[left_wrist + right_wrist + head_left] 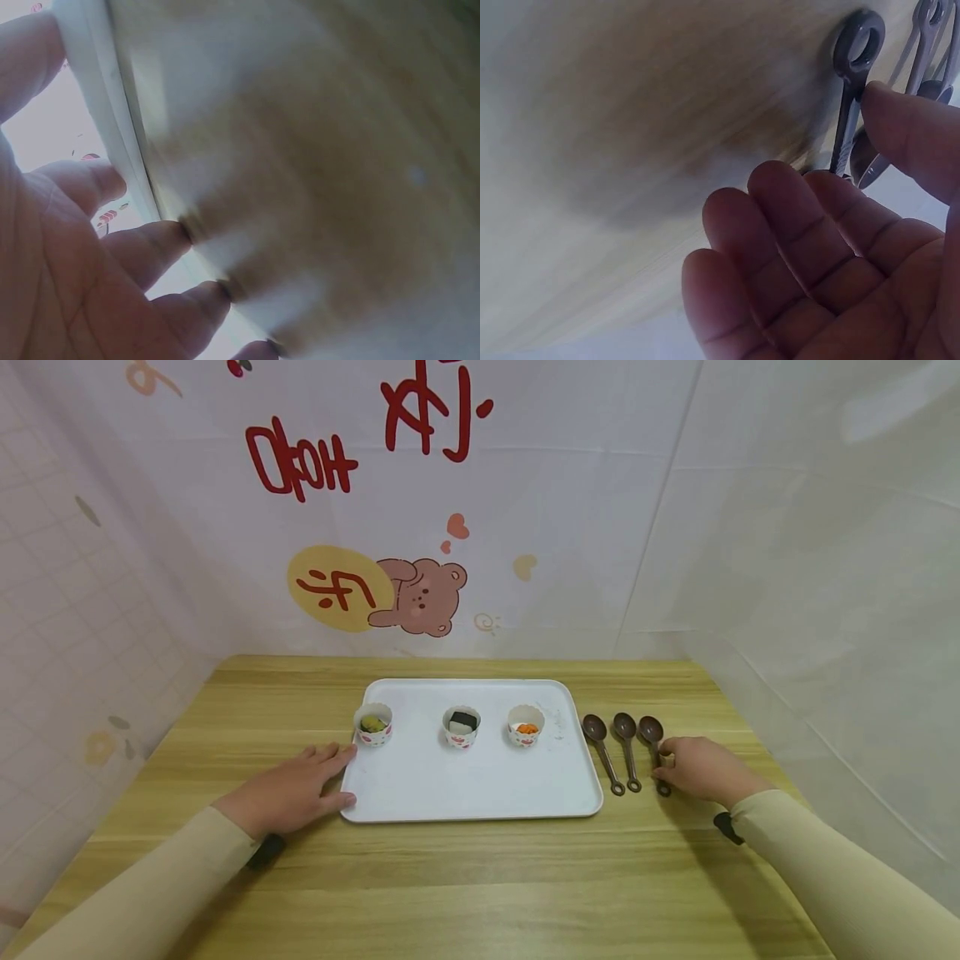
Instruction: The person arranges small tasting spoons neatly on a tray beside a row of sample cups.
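My left hand rests at the left edge of a white tray, fingers spread and the thumb over the rim. In the left wrist view its fingertips lie along the tray's edge. My right hand is at the rightmost brown spoon, thumb and index finger on either side of the handle. The other right-hand fingers are loosely bent. Two more brown spoons, one in the middle and one nearest the tray, lie beside it.
On the tray stand three patterned paper cups: a left cup with something green, a middle cup with a black-and-white piece, and a right cup with orange bits. A printed cloth hangs behind the wooden table.
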A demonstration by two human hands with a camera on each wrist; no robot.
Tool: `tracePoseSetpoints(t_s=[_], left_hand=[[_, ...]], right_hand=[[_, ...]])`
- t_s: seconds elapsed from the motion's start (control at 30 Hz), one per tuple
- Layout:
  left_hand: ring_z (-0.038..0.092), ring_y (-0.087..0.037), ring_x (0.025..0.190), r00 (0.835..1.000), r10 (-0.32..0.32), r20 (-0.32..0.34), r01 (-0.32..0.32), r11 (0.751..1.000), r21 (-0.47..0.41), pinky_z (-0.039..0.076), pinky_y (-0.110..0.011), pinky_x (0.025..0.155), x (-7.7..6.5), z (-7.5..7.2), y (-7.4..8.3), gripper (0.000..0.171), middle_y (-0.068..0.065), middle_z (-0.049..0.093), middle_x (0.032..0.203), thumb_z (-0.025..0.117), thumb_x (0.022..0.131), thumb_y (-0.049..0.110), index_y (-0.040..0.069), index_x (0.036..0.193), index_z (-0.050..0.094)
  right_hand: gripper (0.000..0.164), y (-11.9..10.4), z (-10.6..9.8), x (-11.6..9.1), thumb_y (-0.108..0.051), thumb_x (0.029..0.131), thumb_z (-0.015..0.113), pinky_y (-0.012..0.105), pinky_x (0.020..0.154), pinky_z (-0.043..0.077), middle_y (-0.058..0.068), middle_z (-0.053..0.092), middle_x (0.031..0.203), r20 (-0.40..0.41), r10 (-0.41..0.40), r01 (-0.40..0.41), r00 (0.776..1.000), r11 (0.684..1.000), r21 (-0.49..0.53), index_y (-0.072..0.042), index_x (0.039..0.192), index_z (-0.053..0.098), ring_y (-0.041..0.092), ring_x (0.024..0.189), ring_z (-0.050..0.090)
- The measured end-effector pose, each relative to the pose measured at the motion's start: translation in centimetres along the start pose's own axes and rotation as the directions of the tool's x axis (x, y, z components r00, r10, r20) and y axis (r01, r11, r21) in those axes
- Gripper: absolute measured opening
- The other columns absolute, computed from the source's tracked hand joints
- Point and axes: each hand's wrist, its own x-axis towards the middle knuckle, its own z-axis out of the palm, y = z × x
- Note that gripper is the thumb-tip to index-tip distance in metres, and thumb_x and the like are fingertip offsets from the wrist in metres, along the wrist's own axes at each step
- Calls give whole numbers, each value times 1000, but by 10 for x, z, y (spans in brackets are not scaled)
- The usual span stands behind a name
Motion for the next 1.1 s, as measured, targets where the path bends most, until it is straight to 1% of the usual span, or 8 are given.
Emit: tracePoseSetpoints(t_s=[0.1,0.17,0.4,0.63,0.7,0.83,0.93,1.1], left_hand=[[32,-66,147,1000,-9,7,9,1000,-3,35,-75,114,0,0,0,86,-34,36,163,57,101,63,10,165,35],[31,-66,147,1000,-14,11,14,1000,-8,34,-75,115,0,0,0,86,-34,36,164,57,101,63,10,165,35],[31,-67,147,1000,-7,9,7,1000,-10,35,-76,115,0,0,0,85,-35,36,163,57,102,62,9,165,35],[31,-66,147,1000,-10,12,10,1000,-11,35,-75,114,0,0,1,85,-35,36,163,58,102,61,9,165,35],[31,-66,147,1000,-11,12,11,1000,-12,35,-75,115,0,-1,1,85,-35,36,163,58,102,61,9,165,35],[32,-67,147,1000,-2,10,2,1000,-10,35,-75,114,-1,-1,2,86,-36,37,163,58,102,62,9,165,35],[32,-67,146,1000,4,7,-3,1000,-6,36,-74,114,-2,-2,2,86,-36,37,162,58,101,63,9,164,36],[32,-67,146,1000,4,7,-4,1000,-6,36,-74,115,-2,-2,2,86,-36,37,162,58,101,63,8,165,36]], right_hand=[[48,-1,-1,-1,-27,97,74,52,82,58,21,78,106,5,7,-7,1000,1000,1,10,127,65,26,87,71],[47,-1,-1,-1,-27,98,74,52,83,58,22,77,109,8,7,-7,1000,1000,1,10,126,65,28,90,72],[48,2,2,1,-26,100,71,44,77,56,19,78,106,38,23,-24,999,999,29,11,129,63,20,82,67],[47,2,1,-1,-28,99,71,38,70,52,16,77,102,61,41,-46,997,995,86,9,128,64,19,74,62],[47,2,1,-2,-29,98,71,39,70,53,17,77,103,65,44,-51,997,994,98,9,127,65,20,75,62],[48,3,0,-2,-28,95,74,47,78,56,21,76,108,65,39,-46,997,994,100,9,125,66,24,83,64],[48,2,-1,-2,-27,95,75,52,84,56,21,76,110,66,35,-41,997,995,94,9,124,67,25,87,65],[46,3,-1,-2,-25,95,75,51,84,57,17,77,104,72,35,-42,997,994,101,10,123,67,23,84,65]])
